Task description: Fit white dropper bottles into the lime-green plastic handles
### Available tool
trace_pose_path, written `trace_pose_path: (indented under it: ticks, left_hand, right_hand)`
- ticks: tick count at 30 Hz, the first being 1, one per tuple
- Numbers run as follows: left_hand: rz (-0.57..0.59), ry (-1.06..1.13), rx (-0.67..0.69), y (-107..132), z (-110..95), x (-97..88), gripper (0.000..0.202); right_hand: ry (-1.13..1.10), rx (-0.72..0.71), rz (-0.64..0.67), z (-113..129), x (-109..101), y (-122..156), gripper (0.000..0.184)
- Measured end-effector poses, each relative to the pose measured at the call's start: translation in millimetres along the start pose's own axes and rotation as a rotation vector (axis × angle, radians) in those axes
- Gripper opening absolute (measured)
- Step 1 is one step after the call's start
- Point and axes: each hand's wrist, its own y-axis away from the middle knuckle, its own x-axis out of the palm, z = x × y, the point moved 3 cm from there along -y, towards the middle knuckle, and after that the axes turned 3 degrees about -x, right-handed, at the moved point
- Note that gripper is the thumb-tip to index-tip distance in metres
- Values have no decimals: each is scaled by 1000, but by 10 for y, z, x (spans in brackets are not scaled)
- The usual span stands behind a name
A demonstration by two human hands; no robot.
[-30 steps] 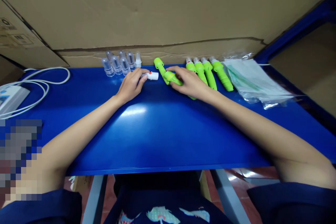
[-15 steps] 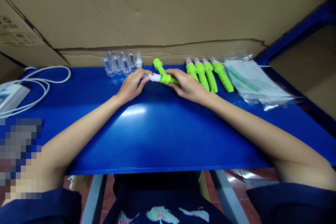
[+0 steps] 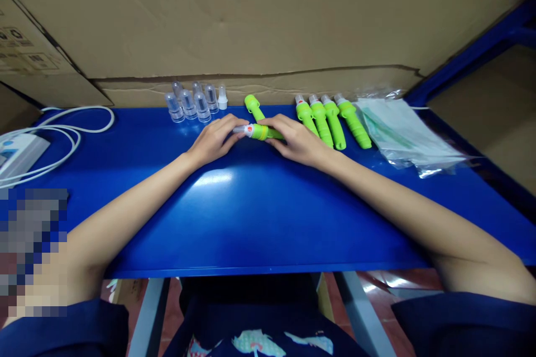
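My left hand (image 3: 216, 138) pinches the clear ribbed tip of a white piece (image 3: 248, 130) with a red spot. Most of that white piece sits inside a bright green tubular sleeve (image 3: 262, 133) with a yellow band. My right hand (image 3: 295, 139) closes its fingers round the far end of the sleeve, hiding part of it. Just behind, another green sleeve (image 3: 252, 104) rests on the blue table, partly covered by my right fingers. To the right lies a row of several green sleeves (image 3: 322, 122) with clear-tipped white pieces in them.
Several clear plastic caps (image 3: 188, 104) stand at the back left beside a small white piece with a clear tip (image 3: 222, 98). Plastic bags (image 3: 410, 131) lie at the right. A white cable (image 3: 75, 133) and box (image 3: 25, 152) are at the left; cardboard (image 3: 251, 22) walls the back.
The white piece has gone deeper into the green sleeve, so less white shows. My left hand has shifted slightly right, towards my right hand.
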Motion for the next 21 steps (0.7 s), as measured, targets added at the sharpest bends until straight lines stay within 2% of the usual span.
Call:
trace_pose_path:
  ticks: [4,9,11,14,15,16,17,20,21]
  left_hand:
    - [-32,47,-1,28,39,33,36]
    - [-12,77,-82,20,114,62,41]
    - [-24,52,-100,-45,2,-1,43]
    - [-25,14,-217,-158,-416,-155,42]
    - [27,49,-249,-171,-619,-191,39]
    - [87,139,-214,-164,-859,-218,37]
    - [204,302,-122,-126,-1123,-221,37]
    - [846,978,200,217,-1880,-185,32]
    - [995,1176,256,355,-2052,-201,33]
  right_hand:
    - [-17,-26,2,27,14,9,51]
    - [-58,-80,50,45,54,4,53]
    - [-58,-88,42,43,59,-1,53]
    - [-36,-38,-10,7,37,-11,56]
    - [-22,-6,-32,-15,21,-15,57]
    - [-5,28,-52,-42,1,-18,58]
    - [14,62,-69,-73,-20,-20,58]
    - [70,162,-97,-178,-85,-21,59]
    - [86,196,-100,-213,-103,-19,59]
